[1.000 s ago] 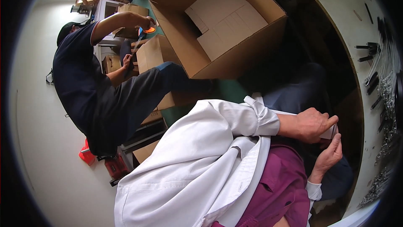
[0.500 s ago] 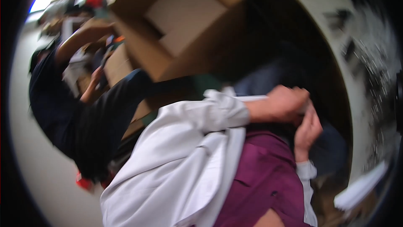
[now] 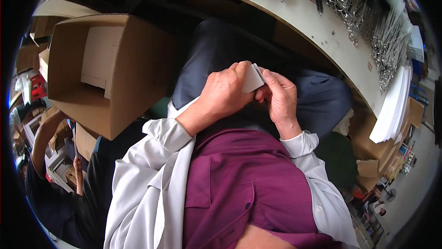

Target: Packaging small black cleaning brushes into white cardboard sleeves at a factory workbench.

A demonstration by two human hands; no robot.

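Above my lap, a small white folded piece of card or flat box (image 3: 252, 79) sits between my hands. My left hand (image 3: 224, 89) is closed around its left side, with the fingertips hidden behind it. At its right edge, the thumb and bent fingers of my right hand (image 3: 281, 93) pinch the card. Whether anything lies inside the card cannot be seen.
A large open cardboard box (image 3: 133, 72) stands to my left, beside a person in dark clothes (image 3: 60, 203). Across the front curves a pale table (image 3: 294, 19), bearing wire-handled brushes (image 3: 384, 32) and a stack of white card sheets (image 3: 393, 106). More cartons (image 3: 368, 168) are at the right.
My view has swung round, so the table now lies across the front and the big box at the left. Both hands stay together, and the white card between them now shows clearly.
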